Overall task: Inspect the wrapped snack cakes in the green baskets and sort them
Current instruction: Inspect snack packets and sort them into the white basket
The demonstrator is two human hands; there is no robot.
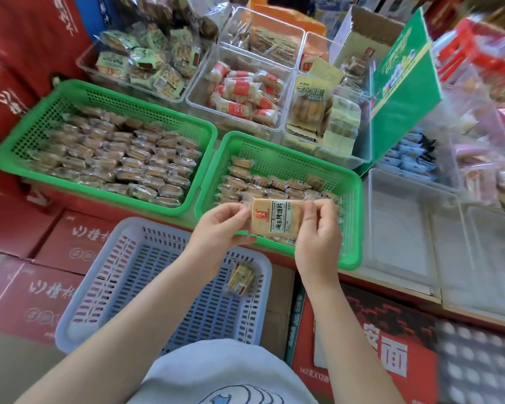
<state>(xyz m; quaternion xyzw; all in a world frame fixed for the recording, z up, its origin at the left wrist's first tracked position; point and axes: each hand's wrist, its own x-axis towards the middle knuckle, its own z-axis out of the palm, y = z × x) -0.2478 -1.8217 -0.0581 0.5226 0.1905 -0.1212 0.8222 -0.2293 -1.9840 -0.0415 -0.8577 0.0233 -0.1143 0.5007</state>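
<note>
Clear crinkly film around one snack cake [274,217], held up over the near edge of the right green basket [353,199]; left hand [219,228] pinches one end seam, right hand [318,231] the other, both grips closed on the wrapper; looks light and crumbly, film probably slick, so I'd hold it by the seams; grey basket [105,287] below has one pack [241,277].

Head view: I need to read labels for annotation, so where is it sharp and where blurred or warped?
Head view: sharp centrally, the held cake's label legible between left hand and right hand; right edge smeared; wide-angle bends the green baskets.
</note>
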